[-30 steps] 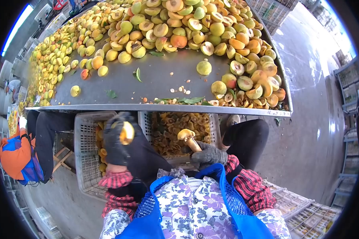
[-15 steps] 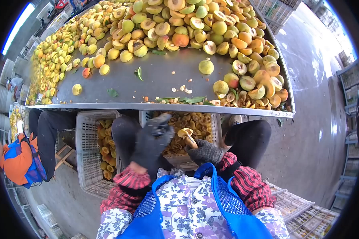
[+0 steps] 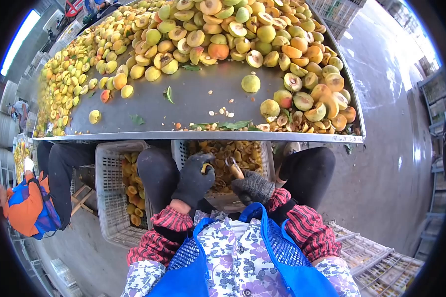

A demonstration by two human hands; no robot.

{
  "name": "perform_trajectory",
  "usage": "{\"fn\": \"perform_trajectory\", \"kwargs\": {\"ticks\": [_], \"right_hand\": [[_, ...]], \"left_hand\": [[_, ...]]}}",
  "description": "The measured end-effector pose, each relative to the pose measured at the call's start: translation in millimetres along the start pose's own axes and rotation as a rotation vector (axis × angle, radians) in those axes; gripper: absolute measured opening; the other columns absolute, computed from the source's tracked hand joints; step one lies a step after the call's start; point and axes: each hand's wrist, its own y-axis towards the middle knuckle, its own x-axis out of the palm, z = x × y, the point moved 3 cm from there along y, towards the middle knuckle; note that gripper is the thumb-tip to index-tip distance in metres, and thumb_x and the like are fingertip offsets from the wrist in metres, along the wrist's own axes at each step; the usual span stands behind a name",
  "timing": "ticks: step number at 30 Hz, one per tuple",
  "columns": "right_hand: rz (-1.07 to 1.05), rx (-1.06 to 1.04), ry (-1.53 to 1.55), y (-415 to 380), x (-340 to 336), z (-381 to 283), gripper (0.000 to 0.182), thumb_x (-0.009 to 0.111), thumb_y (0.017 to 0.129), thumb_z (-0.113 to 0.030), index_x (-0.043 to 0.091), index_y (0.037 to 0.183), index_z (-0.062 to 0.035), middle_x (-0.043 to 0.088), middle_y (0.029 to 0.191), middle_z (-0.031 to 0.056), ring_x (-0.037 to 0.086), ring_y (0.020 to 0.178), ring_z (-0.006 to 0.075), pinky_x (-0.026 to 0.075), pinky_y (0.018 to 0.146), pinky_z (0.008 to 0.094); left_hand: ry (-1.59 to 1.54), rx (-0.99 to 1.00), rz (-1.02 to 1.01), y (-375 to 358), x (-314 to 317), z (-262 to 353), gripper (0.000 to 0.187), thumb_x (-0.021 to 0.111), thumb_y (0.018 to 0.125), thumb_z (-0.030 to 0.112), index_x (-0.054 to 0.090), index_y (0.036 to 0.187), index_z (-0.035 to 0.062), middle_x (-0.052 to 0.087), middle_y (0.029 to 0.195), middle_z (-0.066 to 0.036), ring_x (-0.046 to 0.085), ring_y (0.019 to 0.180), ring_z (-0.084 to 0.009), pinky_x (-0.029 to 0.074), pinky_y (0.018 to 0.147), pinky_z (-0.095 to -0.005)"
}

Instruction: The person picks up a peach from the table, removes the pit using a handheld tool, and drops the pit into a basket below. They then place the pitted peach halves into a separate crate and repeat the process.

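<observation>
Over the crate (image 3: 183, 148) of pitted halves below the worktop (image 3: 203, 101), the gloved left hand (image 3: 194, 179) cups a fruit piece (image 3: 204, 168) while the right hand (image 3: 252, 187) grips a pitting tool (image 3: 234, 168), so waste drops in.

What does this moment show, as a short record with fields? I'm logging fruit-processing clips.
Left hand: gloved left hand grips a fruit piece
Right hand: gloved right hand grips a pitting tool
Below hands: crate of fruit halves
Beside it: second crate
Ahead: metal table heaped with peaches
Far left: another person
</observation>
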Motion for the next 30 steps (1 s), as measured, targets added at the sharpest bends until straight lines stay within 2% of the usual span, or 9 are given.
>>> {"fn": "perform_trajectory", "kwargs": {"ticks": [2, 5, 9, 12, 14, 19, 23, 27, 30], "right_hand": [[-0.076, -0.030, 0.026, -8.3, 4.0, -4.4, 0.018, 0.059, 0.071, -0.019, 0.050, 0.068, -0.0038, 0.045, 0.048, 0.0026, 0.042, 0.037, 0.0115, 0.031, 0.034, 0.0258], [-0.104, -0.020, 0.151, -11.7, 3.4, -3.5, 0.019, 0.062, 0.072, -0.020, 0.050, 0.073, -0.0041, 0.048, 0.053, 0.0032, 0.042, 0.038, 0.0106, 0.032, 0.035, 0.0241], [-0.095, -0.086, 0.103, -12.9, -3.3, -0.6, 0.019, 0.062, 0.073, -0.020, 0.052, 0.078, -0.0043, 0.049, 0.057, 0.0023, 0.045, 0.045, 0.0096, 0.036, 0.041, 0.0224], [-0.067, -0.074, 0.086, -14.5, -4.2, -7.2, 0.019, 0.062, 0.074, -0.021, 0.054, 0.079, -0.0056, 0.049, 0.058, 0.0000, 0.046, 0.049, 0.0083, 0.037, 0.046, 0.0221], [-0.012, -0.044, 0.082, -13.7, -5.9, -11.0, 0.018, 0.063, 0.074, -0.022, 0.054, 0.078, -0.0063, 0.049, 0.057, -0.0006, 0.046, 0.049, 0.0082, 0.037, 0.045, 0.0223], [0.062, -0.183, -0.102, 14.4, -25.9, 14.2, 0.028, 0.059, 0.077, -0.034, 0.054, 0.078, -0.0061, 0.050, 0.057, 0.0001, 0.047, 0.047, 0.0102, 0.037, 0.044, 0.0252], [0.095, -0.112, -0.155, 10.3, -28.0, 3.7, 0.028, 0.058, 0.077, -0.035, 0.052, 0.084, -0.0080, 0.049, 0.058, 0.0005, 0.046, 0.049, 0.0092, 0.037, 0.045, 0.0238], [0.029, -0.101, -0.053, -8.1, -22.2, -10.3, 0.027, 0.060, 0.077, -0.028, 0.050, 0.092, -0.0079, 0.048, 0.062, -0.0011, 0.044, 0.051, 0.0080, 0.037, 0.046, 0.0232], [-0.028, -0.157, 0.050, -23.6, -17.6, -20.9, 0.029, 0.061, 0.075, -0.023, 0.049, 0.097, -0.0076, 0.048, 0.067, -0.0020, 0.044, 0.056, 0.0070, 0.037, 0.048, 0.0227]], "left_hand": [[-0.484, -0.288, -0.081, 2.3, 3.3, -7.6, 0.035, 0.057, 0.073, 0.004, 0.054, 0.107, 0.0026, 0.058, 0.100, -0.006, 0.054, 0.094, -0.0182, 0.044, 0.081, -0.0302], [-0.833, -0.393, -0.113, 6.1, 6.4, 6.7, 0.031, 0.054, 0.079, 0.006, 0.053, 0.110, 0.0004, 0.057, 0.101, -0.005, 0.053, 0.092, -0.0126, 0.045, 0.080, -0.0271], [-0.799, -0.438, -0.043, 34.5, -8.3, 29.7, 0.023, 0.053, 0.084, 0.016, 0.059, 0.100, 0.0002, 0.061, 0.086, -0.006, 0.057, 0.073, -0.0092, 0.048, 0.066, -0.0231], [-0.580, -0.372, 0.070, 91.3, -26.2, 48.4, 0.026, 0.058, 0.080, 0.020, 0.060, 0.095, -0.0013, 0.062, 0.081, -0.005, 0.057, 0.070, -0.0107, 0.047, 0.063, -0.0245], [-0.363, -0.156, 0.079, 141.9, -16.9, 33.5, 0.032, 0.064, 0.074, 0.025, 0.061, 0.093, -0.0009, 0.062, 0.078, -0.008, 0.058, 0.069, -0.0146, 0.046, 0.061, -0.0263], [0.278, 0.160, 0.161, 235.0, 43.1, 56.0, 0.035, 0.062, 0.073, 0.016, 0.056, 0.103, 0.0001, 0.061, 0.092, -0.009, 0.057, 0.078, -0.0143, 0.046, 0.071, -0.0260], [0.693, 0.167, -0.061, 252.5, 89.3, 60.8, 0.043, 0.063, 0.071, 0.020, 0.053, 0.108, -0.0001, 0.059, 0.101, -0.011, 0.057, 0.087, -0.0166, 0.044, 0.077, -0.0275], [-0.590, -0.201, -0.384, 252.3, 83.4, 46.0, 0.049, 0.056, 0.075, 0.028, 0.048, 0.114, -0.0010, 0.050, 0.116, -0.017, 0.049, 0.105, -0.0304, 0.040, 0.089, -0.0424], [-1.499, -0.363, -0.504, 212.6, 51.1, 52.8, 0.045, 0.047, 0.080, 0.022, 0.044, 0.116, -0.0054, 0.048, 0.115, -0.021, 0.048, 0.105, -0.0338, 0.038, 0.091, -0.0483]]}}
